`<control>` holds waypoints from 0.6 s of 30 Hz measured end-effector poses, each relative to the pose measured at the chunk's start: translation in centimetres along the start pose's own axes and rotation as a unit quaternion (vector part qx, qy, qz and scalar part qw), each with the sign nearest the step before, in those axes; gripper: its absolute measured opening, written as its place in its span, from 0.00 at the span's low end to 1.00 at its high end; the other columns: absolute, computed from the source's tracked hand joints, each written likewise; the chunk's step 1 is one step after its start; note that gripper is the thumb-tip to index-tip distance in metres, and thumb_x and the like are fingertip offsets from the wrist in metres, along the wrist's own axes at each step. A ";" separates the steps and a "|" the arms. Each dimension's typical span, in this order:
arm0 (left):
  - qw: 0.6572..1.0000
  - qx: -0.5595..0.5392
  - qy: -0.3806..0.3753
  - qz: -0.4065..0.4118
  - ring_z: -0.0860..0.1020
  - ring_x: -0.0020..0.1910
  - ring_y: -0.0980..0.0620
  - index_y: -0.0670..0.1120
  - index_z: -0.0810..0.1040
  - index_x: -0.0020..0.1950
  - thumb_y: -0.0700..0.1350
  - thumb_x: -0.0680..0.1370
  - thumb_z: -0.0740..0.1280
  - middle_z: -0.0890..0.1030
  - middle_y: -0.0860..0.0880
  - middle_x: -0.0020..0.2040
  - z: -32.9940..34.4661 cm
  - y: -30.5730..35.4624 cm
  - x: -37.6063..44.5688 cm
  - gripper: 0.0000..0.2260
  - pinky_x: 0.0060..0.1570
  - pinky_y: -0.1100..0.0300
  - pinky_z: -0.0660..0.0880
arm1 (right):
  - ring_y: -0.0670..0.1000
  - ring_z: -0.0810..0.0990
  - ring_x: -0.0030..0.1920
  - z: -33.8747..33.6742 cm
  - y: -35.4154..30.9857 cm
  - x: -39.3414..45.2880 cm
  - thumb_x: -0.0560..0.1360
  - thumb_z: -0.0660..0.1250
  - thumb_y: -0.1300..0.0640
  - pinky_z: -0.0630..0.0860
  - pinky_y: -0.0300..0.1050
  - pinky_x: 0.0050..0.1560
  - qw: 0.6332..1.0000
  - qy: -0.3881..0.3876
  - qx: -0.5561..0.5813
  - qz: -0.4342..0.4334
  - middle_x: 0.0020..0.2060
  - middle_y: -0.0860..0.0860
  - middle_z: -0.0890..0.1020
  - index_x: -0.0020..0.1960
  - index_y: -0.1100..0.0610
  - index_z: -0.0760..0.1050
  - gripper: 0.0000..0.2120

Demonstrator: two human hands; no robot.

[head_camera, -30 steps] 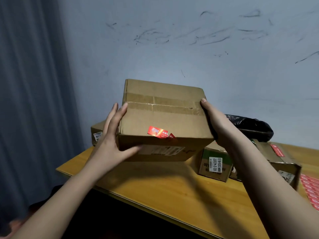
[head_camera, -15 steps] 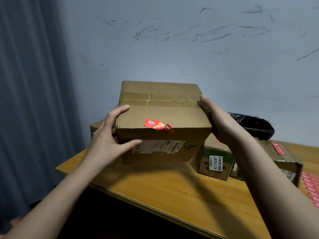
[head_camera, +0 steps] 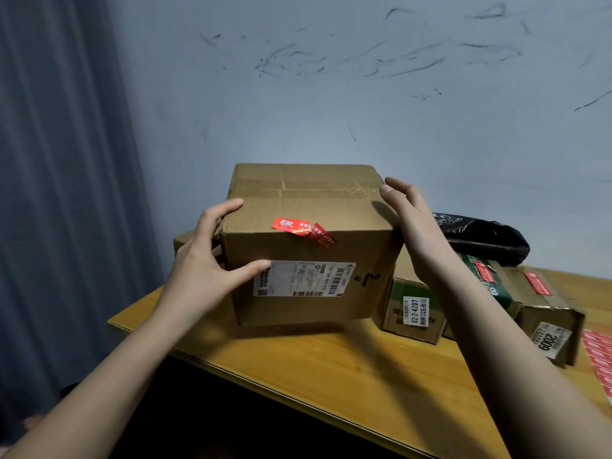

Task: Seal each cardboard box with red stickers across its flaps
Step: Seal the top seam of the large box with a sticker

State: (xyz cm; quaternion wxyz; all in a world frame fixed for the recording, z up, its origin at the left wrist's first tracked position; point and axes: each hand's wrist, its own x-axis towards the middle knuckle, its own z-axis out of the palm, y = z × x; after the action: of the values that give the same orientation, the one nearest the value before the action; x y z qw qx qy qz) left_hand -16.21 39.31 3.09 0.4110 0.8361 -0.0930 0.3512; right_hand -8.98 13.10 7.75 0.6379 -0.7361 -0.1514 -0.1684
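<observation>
Two bare forearms, sleeveless, no rings or watch

Dim, bluish indoor light, soft shadows beneath things, slight wide-angle bending and blur at edges.

A single head-worn camera looks forward and slightly down, close over the near left corner of the yellow wooden table (head_camera: pixel 347 376). It faces the scuffed pale blue wall (head_camera: pixel 331 94) behind the table's far edge, with a grey curtain (head_camera: pixel 59 193) filling the left.
</observation>
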 end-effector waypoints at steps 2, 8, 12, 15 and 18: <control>1.000 0.001 -0.001 -0.001 0.71 0.59 0.59 0.62 0.63 0.69 0.52 0.64 0.77 0.70 0.59 0.63 0.0 0.0 -0.1 0.38 0.51 0.73 0.70 | 0.45 0.71 0.66 -0.1 0.4 -0.2 0.80 0.60 0.46 0.68 0.42 0.64 0.998 0.021 -0.046 -0.028 0.68 0.48 0.71 0.71 0.51 0.66 0.22; 1.000 0.024 -0.003 -0.003 0.73 0.57 0.54 0.64 0.62 0.69 0.58 0.62 0.75 0.69 0.60 0.61 0.3 0.2 -0.6 0.38 0.56 0.49 0.78 | 0.47 0.74 0.57 1.4 -1.3 -2.4 0.76 0.58 0.44 0.72 0.51 0.59 0.909 0.043 -0.282 -0.303 0.54 0.50 0.77 0.56 0.52 0.79 0.18; 1.000 0.028 -0.005 0.004 0.75 0.58 0.52 0.66 0.61 0.69 0.60 0.61 0.74 0.69 0.58 0.61 0.7 0.4 -0.7 0.39 0.56 0.48 0.78 | 0.48 0.75 0.56 3.3 -1.4 -3.5 0.76 0.59 0.41 0.72 0.52 0.56 0.879 -0.075 -0.331 -0.336 0.52 0.46 0.78 0.56 0.50 0.81 0.19; 1.000 0.023 -0.006 0.011 0.76 0.59 0.51 0.65 0.62 0.69 0.59 0.62 0.74 0.71 0.57 0.62 1.0 0.4 -0.7 0.39 0.56 0.49 0.79 | 0.49 0.75 0.56 3.9 -0.9 -3.9 0.74 0.60 0.37 0.71 0.52 0.56 0.868 -0.085 -0.346 -0.346 0.53 0.46 0.78 0.58 0.50 0.80 0.22; 0.999 0.030 -0.011 0.017 0.76 0.58 0.51 0.64 0.62 0.70 0.58 0.63 0.75 0.72 0.56 0.61 1.2 0.3 -0.8 0.39 0.55 0.51 0.79 | 0.50 0.75 0.55 4.6 -0.7 -4.3 0.72 0.62 0.37 0.71 0.50 0.53 0.857 -0.068 -0.366 -0.356 0.53 0.47 0.78 0.58 0.50 0.79 0.22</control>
State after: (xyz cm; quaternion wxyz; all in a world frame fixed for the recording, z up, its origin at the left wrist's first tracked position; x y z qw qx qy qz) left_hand -16.31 38.12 2.24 0.3789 0.8502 -0.1013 0.3511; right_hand -12.92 17.74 5.87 0.2065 -0.8219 -0.3740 -0.3767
